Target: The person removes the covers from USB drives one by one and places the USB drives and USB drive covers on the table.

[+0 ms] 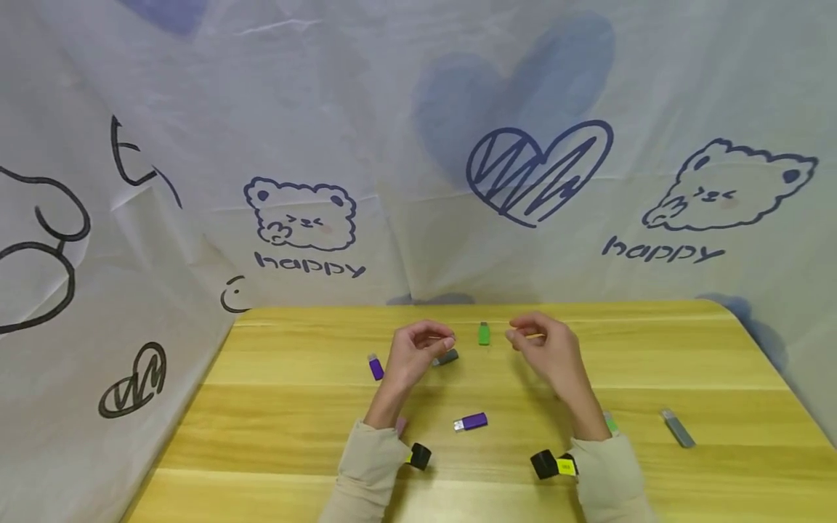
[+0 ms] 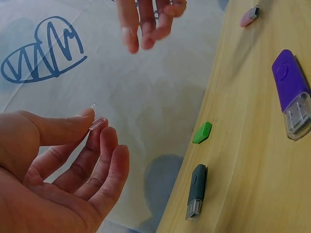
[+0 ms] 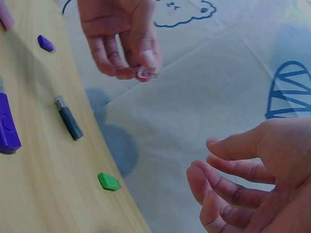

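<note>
My left hand [image 1: 418,352] is raised over the far part of the table and pinches a small clear plastic cap [image 2: 97,123] between thumb and fingertips. Opposite it, my right hand [image 1: 546,349] hovers with fingers loosely bent and nothing between them, as the right wrist view shows. On the table between the hands lies a green USB stick [image 1: 484,334]. A dark grey USB stick [image 2: 197,191] with a clear cap over its plug lies just below the left hand. Nearer me rests a purple USB stick [image 1: 472,422], its plug under a clear cap.
Left of the left wrist lies another purple USB stick [image 1: 375,367]. A pink USB stick [image 2: 250,16] is partly hidden by the left sleeve, a second green one [image 1: 610,422] by the right wrist. Farther right is a grey USB stick [image 1: 678,428]. A printed cloth [image 1: 405,247] hangs behind the wooden table [image 1: 261,436].
</note>
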Motion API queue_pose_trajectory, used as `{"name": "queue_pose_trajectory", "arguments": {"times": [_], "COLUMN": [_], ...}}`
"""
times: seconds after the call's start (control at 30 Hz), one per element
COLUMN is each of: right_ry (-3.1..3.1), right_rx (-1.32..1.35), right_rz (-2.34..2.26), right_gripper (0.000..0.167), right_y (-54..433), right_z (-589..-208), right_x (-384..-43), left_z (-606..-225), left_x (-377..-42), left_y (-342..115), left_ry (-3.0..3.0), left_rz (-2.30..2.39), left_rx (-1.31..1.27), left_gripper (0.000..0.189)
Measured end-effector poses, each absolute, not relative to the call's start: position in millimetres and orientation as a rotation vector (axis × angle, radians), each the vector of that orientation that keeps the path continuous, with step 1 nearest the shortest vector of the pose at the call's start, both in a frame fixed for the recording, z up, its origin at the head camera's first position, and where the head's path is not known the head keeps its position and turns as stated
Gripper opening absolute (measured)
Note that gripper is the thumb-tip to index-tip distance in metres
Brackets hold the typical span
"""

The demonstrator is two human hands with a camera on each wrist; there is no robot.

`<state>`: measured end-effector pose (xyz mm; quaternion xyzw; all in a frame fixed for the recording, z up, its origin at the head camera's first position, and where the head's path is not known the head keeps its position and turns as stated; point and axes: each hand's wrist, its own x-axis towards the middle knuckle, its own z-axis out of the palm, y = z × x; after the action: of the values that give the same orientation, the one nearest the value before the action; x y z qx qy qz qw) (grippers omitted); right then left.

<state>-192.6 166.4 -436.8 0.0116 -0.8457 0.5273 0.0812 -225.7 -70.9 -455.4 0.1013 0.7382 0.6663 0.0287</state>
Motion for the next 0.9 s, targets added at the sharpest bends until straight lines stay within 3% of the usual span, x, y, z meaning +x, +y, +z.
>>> {"name": "queue_pose_trajectory", "arguments": {"times": [0.57,0.9], "right_ry": [-2.496,-2.488], "right_rx": [0.020,-0.006], "right_rz": [1.598,1.594], "right_gripper": [0.028,0.029], "right_y": [204,217], "right_z": [-432,-428], "right_x": [-175,-168], "left_z": [-464,-446], "left_x": [-226,-247], "left_y": [-66,-63], "left_ry": [2.321,2.448], "left_rz": [1.939,1.720], "left_rx": [0.319,0.452], "left_gripper": [0.009,0.007]}}
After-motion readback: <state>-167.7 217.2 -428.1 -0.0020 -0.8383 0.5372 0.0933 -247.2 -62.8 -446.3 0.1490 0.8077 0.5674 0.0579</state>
